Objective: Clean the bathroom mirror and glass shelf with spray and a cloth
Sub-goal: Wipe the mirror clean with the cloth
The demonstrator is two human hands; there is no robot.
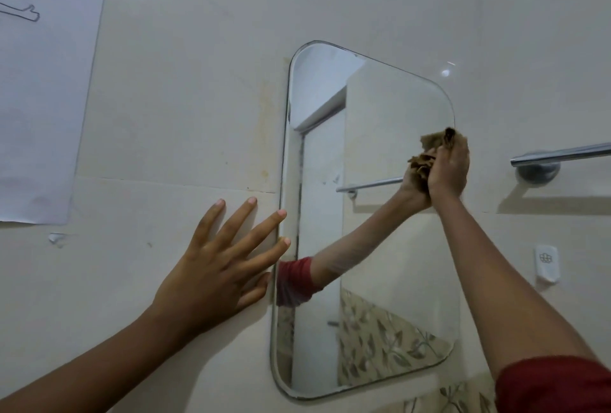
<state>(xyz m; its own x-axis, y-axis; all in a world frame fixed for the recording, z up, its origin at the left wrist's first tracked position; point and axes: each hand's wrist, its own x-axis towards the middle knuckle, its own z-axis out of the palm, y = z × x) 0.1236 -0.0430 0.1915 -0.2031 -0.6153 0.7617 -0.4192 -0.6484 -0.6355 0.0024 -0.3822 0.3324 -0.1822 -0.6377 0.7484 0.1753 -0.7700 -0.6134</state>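
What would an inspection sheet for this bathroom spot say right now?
Surface: mirror on the tiled wall, rim intact.
Job's things: brown cloth pressed near the mirror's right edge; spray and glass shelf not seen.
Clutter: nothing seen.
Hands: right hand grips the cloth; left hand flat on the wall, fingers spread.
Cables: nothing seen.
Surroundings: chrome towel bar, paper sheet, white wall hook.
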